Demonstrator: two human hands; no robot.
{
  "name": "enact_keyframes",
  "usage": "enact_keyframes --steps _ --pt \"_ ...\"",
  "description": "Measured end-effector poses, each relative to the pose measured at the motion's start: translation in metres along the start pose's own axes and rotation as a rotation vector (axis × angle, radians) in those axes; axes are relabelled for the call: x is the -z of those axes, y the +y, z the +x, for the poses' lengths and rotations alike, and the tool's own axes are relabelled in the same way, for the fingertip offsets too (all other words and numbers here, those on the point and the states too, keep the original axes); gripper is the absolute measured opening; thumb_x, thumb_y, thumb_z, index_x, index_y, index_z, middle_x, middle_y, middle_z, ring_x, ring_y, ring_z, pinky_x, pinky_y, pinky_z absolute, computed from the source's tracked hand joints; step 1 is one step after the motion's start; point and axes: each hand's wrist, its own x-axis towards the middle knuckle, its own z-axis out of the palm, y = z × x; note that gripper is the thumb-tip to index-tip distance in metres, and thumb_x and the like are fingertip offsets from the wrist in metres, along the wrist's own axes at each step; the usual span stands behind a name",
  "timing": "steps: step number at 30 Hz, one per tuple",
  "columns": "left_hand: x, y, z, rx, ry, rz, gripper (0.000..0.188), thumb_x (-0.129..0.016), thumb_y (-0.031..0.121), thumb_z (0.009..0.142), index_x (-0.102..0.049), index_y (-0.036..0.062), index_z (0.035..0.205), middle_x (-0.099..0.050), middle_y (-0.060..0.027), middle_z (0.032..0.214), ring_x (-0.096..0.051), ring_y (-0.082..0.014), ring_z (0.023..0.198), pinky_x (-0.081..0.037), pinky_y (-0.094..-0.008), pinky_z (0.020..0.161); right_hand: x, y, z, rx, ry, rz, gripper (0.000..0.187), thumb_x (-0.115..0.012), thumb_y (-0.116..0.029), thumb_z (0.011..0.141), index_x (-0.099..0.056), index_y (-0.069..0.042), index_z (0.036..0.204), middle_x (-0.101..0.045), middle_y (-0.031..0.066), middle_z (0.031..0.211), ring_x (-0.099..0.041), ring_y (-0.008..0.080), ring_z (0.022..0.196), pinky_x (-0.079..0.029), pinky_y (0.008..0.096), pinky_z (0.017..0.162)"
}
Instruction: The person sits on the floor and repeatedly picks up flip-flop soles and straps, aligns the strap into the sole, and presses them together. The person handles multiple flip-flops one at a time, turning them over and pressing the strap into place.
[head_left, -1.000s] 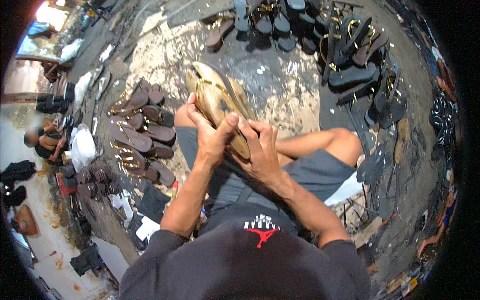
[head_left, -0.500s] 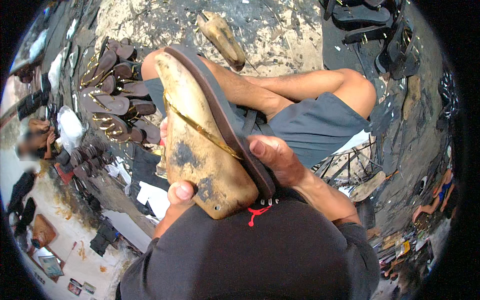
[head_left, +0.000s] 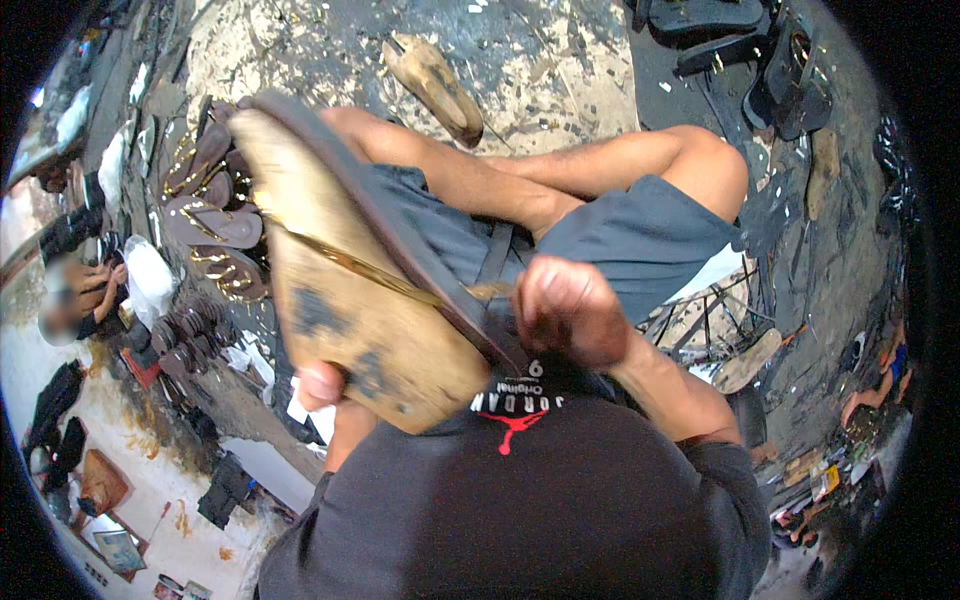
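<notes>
A worn wooden shoe last [head_left: 400, 345] lies tilted across my lap, its toe end pointing up and left. Against its underside sits a dark brown sandal sole [head_left: 365, 205], and a gold strap [head_left: 345, 262] crosses over the last. My left hand [head_left: 325, 388] grips the heel end of the last, thumb on its near edge, other fingers hidden beneath. Just right of the sole, my right hand [head_left: 572, 312] is closed in a fist, blurred by motion. A small tan piece [head_left: 490, 291] shows between fist and sole; what the fist holds is unclear.
Another wooden last [head_left: 435, 88] lies on the stained floor ahead. Several gold-strapped sandals [head_left: 212, 222] are piled at left, and dark sandals [head_left: 705, 20] lie at far right. A metal frame [head_left: 700, 305] stands beside my right knee. Another person [head_left: 85, 295] sits at far left.
The last with its sandal has swung left and tilted further. My right hand has left the sole's edge, where its thumb pressed, and closed into a fist slightly to the right.
</notes>
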Motion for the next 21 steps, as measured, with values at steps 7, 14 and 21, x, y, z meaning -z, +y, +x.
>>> enact_keyframes --steps 7,14,21 --pt "-0.018 -0.015 0.066 -0.179 -0.256 -0.096 0.121 -0.069 0.059 0.068 -0.012 0.0054 0.161 -0.021 -0.0343 0.159 -0.041 -0.0477 0.139 -0.031 -0.0523 0.120 -0.067 -0.040 0.033 -0.218 -0.485 0.847 0.077 -0.054 -0.045 0.094 -0.025 -0.013 0.158 -0.049 0.0216 0.140 -0.058 0.0358 0.123 -0.048 0.0562 0.103" --pt "0.036 -0.014 0.063 0.127 -0.159 0.236 0.075 -0.051 0.027 0.096 -0.016 0.0055 0.159 -0.042 -0.0132 0.154 -0.052 -0.0275 0.132 -0.041 -0.0434 0.113 -0.025 -0.035 0.061 0.455 -0.022 -0.086 0.094 -0.069 -0.005 0.085 -0.010 -0.008 0.158 -0.035 0.0168 0.152 -0.039 0.0275 0.140 -0.036 0.0413 0.116" --pt "0.046 -0.038 0.055 0.133 -0.213 0.604 0.086 -0.066 0.015 0.093 -0.013 -0.0021 0.159 -0.041 -0.0166 0.152 -0.047 -0.0249 0.135 -0.038 -0.0365 0.113 -0.009 -0.038 0.070 0.268 -0.002 0.114 0.076 -0.065 -0.003 0.089 -0.019 -0.005 0.150 -0.046 0.0191 0.140 -0.051 0.0248 0.127 -0.047 0.0391 0.105"
